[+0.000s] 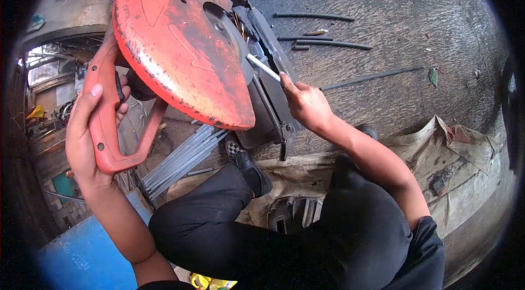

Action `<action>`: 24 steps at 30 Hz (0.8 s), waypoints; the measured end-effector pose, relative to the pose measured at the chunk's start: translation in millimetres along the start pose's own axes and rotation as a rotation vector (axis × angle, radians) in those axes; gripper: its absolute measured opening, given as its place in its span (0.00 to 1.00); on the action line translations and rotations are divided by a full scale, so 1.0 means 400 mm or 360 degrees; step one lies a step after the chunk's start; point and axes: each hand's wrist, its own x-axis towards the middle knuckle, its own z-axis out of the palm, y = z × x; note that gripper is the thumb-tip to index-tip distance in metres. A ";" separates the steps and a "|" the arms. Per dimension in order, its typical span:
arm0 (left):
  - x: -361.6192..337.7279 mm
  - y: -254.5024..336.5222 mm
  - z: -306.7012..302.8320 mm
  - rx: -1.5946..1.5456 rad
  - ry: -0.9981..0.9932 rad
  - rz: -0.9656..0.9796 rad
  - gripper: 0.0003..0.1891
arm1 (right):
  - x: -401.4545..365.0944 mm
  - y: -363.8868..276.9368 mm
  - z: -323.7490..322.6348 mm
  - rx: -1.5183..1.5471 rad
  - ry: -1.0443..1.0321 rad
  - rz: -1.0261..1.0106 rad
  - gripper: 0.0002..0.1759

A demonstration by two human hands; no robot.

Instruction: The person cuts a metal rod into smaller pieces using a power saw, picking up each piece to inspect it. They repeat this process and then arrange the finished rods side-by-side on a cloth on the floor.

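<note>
A cut-off saw with a worn red blade guard (180,60) fills the upper left of the head view. My left hand (83,137) is wrapped round its red D-shaped handle (104,120), fingers at the black trigger. My right hand (307,105) grips a short light-grey pipe (264,68), index finger stretched along it. The pipe's far end lies right at the blade's edge, over the saw's dark metal base (283,65). A threaded clamp screw (265,98) runs along the base below the pipe. Most of the blade is hidden by the guard.
A bundle of grey pipes (183,157) lies on the floor left of my shoe (249,167). Several dark rods (333,44) are scattered beyond the saw. A crumpled tarp (465,164) spreads at right. A blue panel (93,251) lies at lower left.
</note>
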 end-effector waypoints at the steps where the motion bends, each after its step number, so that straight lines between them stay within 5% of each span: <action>1: -0.001 0.000 0.001 0.0000 0.0000 -0.0001 0.26 | -0.001 0.000 -0.002 -0.0108 0.0004 -0.0038 0.29; 8: -0.003 0.002 0.008 -0.0008 0.0034 0.0002 0.26 | 0.010 -0.002 -0.049 -0.0010 0.0012 0.0008 0.27; 10: 0.004 -0.003 -0.011 0.0001 0.0009 0.0012 0.27 | 0.025 0.027 -0.048 0.0854 -0.0045 0.0423 0.22; 14: 0.007 -0.001 -0.023 0.0114 -0.0127 -0.0006 0.26 | 0.033 0.066 -0.068 0.1793 -0.0596 0.0810 0.16; 18: -0.002 0.003 0.007 -0.0003 -0.0002 0.0003 0.26 | 0.033 0.062 -0.073 0.1945 -0.0726 0.0824 0.16; 24: -0.005 0.003 0.010 -0.0011 0.0042 0.0011 0.26 | 0.025 0.022 -0.051 0.1336 -0.0617 0.0498 0.18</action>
